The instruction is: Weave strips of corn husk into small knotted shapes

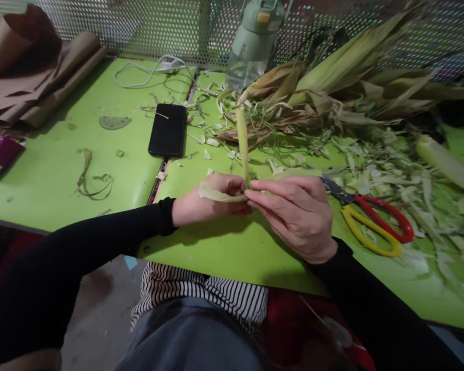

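Both my hands meet over the near edge of the green table. A pale yellow-green corn husk strip (pixel 242 139) stands up from between them, and a paler husk end (pixel 220 193) curls out to the left across my left hand (pixel 212 196). The fingers of that hand are curled round the base of the strip. My right hand (pixel 297 211) pinches the same husk with its fingertips from the right. Just beyond its knuckles lie scissors (pixel 367 216) with one red and one yellow handle. Where the husk is gripped, my fingers hide it.
A pile of corn husks (pixel 332 82) lies at the back right, with husk scraps (pixel 386 165) strewn around it. Behind stands a green water bottle (pixel 251 46). Left of my hands are a black phone (pixel 167 130), a protractor (pixel 115 121), a white cable (pixel 150 72) and brown paper (pixel 34 72).
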`<state>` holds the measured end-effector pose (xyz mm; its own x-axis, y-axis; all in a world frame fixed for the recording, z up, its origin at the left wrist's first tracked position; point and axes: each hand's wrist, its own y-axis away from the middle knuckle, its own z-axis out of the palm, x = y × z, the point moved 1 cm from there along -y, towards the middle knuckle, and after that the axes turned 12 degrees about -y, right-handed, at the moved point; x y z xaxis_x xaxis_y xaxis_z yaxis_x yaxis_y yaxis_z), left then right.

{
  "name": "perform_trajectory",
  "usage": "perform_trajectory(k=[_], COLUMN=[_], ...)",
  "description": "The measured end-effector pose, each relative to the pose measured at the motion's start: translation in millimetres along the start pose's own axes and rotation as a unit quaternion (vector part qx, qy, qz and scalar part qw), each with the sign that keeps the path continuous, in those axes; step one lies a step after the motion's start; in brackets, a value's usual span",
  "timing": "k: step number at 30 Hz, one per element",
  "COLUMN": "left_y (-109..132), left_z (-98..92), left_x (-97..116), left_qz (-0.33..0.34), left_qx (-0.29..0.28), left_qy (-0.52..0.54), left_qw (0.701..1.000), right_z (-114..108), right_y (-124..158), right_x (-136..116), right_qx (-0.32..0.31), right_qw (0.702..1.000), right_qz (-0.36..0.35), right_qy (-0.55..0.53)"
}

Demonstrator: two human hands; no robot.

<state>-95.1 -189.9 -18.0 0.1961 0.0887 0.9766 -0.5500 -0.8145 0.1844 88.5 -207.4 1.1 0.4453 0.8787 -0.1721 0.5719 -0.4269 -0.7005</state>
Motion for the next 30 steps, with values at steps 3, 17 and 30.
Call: perform_trajectory(k=[3, 17, 30], left_y=[2.3, 12.0, 10.6], left_z=[-1.8, -0.4, 0.7], left_x=[5.3, 20.3, 12.4], left_qz=[0.046, 0.105, -0.084], left_qx=[0.0, -0.072, -0.125], left_qy=[-0.069, -0.267, -0.024], left_qw=[0.997, 0.955, 0.988], right_z=[0.8, 0.8, -2.0], right_y=[-1.1, -1.2, 3.7], right_x=[-0.2, 4.5, 1.8], right_qx=[-0.02, -0.024, -0.007], right_qw=[0.999, 0.881, 0.78], right_qz=[0.03, 0.374, 0.34], right_qy=[0.005, -0.289, -0.526])
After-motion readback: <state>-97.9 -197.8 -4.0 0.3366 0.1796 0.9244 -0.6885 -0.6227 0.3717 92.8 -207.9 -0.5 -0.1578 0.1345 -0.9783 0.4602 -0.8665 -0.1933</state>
